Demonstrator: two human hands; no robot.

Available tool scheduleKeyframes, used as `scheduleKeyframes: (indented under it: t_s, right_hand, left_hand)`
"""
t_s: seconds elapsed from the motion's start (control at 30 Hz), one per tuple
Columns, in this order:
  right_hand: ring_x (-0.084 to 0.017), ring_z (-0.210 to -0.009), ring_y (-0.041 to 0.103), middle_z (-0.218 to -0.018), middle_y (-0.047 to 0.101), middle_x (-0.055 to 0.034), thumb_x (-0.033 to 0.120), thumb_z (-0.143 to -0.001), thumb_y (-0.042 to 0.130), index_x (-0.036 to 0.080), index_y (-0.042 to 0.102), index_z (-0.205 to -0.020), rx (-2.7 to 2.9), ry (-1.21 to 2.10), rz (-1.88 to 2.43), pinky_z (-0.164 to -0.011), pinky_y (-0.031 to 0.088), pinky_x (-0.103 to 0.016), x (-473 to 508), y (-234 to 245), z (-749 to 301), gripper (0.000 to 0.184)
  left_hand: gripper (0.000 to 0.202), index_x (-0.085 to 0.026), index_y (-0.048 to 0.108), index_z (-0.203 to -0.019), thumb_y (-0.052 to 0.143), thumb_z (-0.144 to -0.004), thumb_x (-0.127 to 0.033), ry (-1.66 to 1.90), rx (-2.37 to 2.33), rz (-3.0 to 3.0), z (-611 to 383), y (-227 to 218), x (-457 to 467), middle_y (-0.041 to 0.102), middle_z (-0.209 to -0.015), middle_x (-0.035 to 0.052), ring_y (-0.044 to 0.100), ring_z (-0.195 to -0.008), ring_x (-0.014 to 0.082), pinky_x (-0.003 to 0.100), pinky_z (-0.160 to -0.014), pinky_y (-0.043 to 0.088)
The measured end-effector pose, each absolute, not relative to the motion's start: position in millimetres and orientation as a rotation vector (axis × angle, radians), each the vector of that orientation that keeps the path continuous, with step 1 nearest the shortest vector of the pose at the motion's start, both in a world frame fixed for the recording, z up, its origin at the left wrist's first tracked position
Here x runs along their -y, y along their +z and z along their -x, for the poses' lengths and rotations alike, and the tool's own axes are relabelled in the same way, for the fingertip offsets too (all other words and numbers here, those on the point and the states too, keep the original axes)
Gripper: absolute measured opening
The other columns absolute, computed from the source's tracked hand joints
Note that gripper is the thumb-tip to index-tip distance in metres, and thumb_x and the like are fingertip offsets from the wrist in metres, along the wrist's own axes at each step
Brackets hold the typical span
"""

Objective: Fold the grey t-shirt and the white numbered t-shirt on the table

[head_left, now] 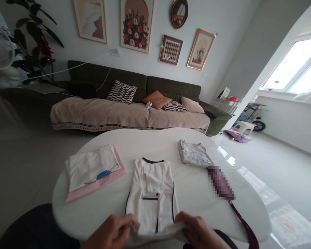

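A white garment with navy trim (150, 193) lies lengthwise on the white round table (197, 197), its sides folded in. My left hand (111, 232) and my right hand (197, 231) both pinch its near hem at the table's front edge, fingers closed on the cloth. The hem is lifted a little and bunched between the two hands.
A folded white garment on a pink one (93, 171) lies at the table's left. A folded grey top (194, 154) sits at the far right, with a blurred pink item and dark red strap (242, 221) beside it. A green sofa with cushions (134, 100) stands behind.
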State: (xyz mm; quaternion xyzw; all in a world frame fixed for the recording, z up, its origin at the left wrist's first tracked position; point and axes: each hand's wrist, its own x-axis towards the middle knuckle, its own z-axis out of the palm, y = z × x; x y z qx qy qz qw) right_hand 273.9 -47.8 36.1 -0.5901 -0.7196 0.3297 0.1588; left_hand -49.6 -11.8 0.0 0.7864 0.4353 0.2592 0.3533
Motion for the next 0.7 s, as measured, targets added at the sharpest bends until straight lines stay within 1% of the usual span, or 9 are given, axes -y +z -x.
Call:
scheduleKeyframes:
  t_s: [0.03,0.1,0.13,0.2,0.23,0.33,0.47,0.53,0.7]
  right_hand:
    - [-0.020,-0.087,0.064,-0.090,0.069,-0.0009,0.018,-0.077,0.048,0.032,0.063,-0.106,2.002,0.871,1.682,-0.078,0.047,-0.029,26.0,46.3,-277.5,0.035]
    - [-0.020,-0.087,0.060,-0.088,0.066,-0.0019,0.019,-0.076,0.055,0.023,0.063,-0.100,1.927,0.823,1.661,-0.077,0.047,-0.031,-29.6,57.2,-283.3,0.026]
    - [-0.018,-0.084,0.060,-0.086,0.065,-0.0010,0.019,-0.077,0.055,0.021,0.062,-0.098,1.912,0.814,1.659,-0.076,0.047,-0.030,-60.3,57.2,-284.7,0.022]
    - [-0.015,-0.082,0.060,-0.089,0.063,-0.0009,0.020,-0.082,0.057,0.017,0.059,-0.100,1.861,0.807,1.701,-0.075,0.049,-0.031,-117.9,46.4,-283.8,0.018]
    - [-0.015,-0.083,0.060,-0.094,0.063,-0.0021,0.024,-0.085,0.058,0.016,0.059,-0.102,1.833,0.810,1.741,-0.076,0.050,-0.033,-141.4,36.4,-282.0,0.019]
    - [-0.017,-0.089,0.061,-0.107,0.061,-0.0050,0.033,-0.088,0.057,0.015,0.058,-0.108,1.759,0.842,1.861,-0.077,0.052,-0.036,-182.0,-2.9,-275.7,0.027]
    - [-0.017,-0.091,0.062,-0.110,0.061,-0.0054,0.033,-0.088,0.057,0.015,0.058,-0.109,1.708,0.855,1.890,-0.076,0.053,-0.036,-187.3,-42.2,-277.1,0.028]
    - [-0.017,-0.089,0.062,-0.108,0.062,-0.0052,0.033,-0.088,0.057,0.015,0.058,-0.108,1.709,0.827,1.863,-0.076,0.053,-0.035,-187.6,-47.1,-281.9,0.027]
    - [-0.016,-0.088,0.062,-0.106,0.062,-0.0049,0.034,-0.088,0.057,0.015,0.059,-0.107,1.747,0.647,1.826,-0.076,0.053,-0.035,-203.2,-37.6,-287.1,0.027]
  left_hand:
    - [0.028,-0.028,0.066,-0.103,0.047,-0.083,-0.031,0.725,-1.184,-1.861,40.7,9.7,-9.5,0.072,-0.094,-0.0024,0.066,-0.088,0.0194,0.026,-0.071,0.053]
    - [0.023,-0.019,0.067,-0.094,0.054,-0.079,-0.031,0.843,-1.232,-1.500,19.3,24.5,-63.2,0.070,-0.094,0.0008,0.062,-0.097,0.0220,0.028,-0.079,0.049]
    - [0.022,-0.018,0.066,-0.093,0.052,-0.081,-0.030,0.876,-1.251,-1.443,7.9,28.2,-92.3,0.069,-0.095,0.0008,0.060,-0.098,0.0210,0.028,-0.082,0.048]
    - [0.023,-0.016,0.064,-0.090,0.047,-0.088,-0.031,0.880,-1.288,-1.367,-12.4,26.4,-145.2,0.067,-0.092,0.0022,0.061,-0.091,0.0192,0.030,-0.076,0.049]
    - [0.023,-0.014,0.062,-0.092,0.049,-0.089,-0.033,0.856,-1.309,-1.321,-20.3,20.9,-166.1,0.066,-0.092,0.0033,0.062,-0.085,0.0178,0.032,-0.073,0.051]
    - [0.026,-0.014,0.059,-0.105,0.054,-0.089,-0.035,0.763,-1.339,-1.205,-31.0,-6.5,-200.3,0.063,-0.100,0.0048,0.062,-0.081,0.0160,0.034,-0.070,0.053]
    - [0.026,-0.015,0.058,-0.109,0.056,-0.088,-0.031,0.688,-1.295,-1.139,-23.3,-33.6,-206.1,0.062,-0.106,0.0058,0.062,-0.086,0.0173,0.036,-0.073,0.054]
    - [0.026,-0.015,0.057,-0.110,0.056,-0.088,-0.031,0.685,-1.252,-1.125,-17.1,-34.8,-209.3,0.062,-0.107,0.0062,0.062,-0.088,0.0178,0.037,-0.075,0.054]
    - [0.031,-0.017,0.055,-0.116,0.056,-0.088,-0.031,0.744,-1.218,-1.074,-12.1,-28.7,-230.8,0.059,-0.114,0.0074,0.061,-0.094,0.0196,0.040,-0.078,0.053]
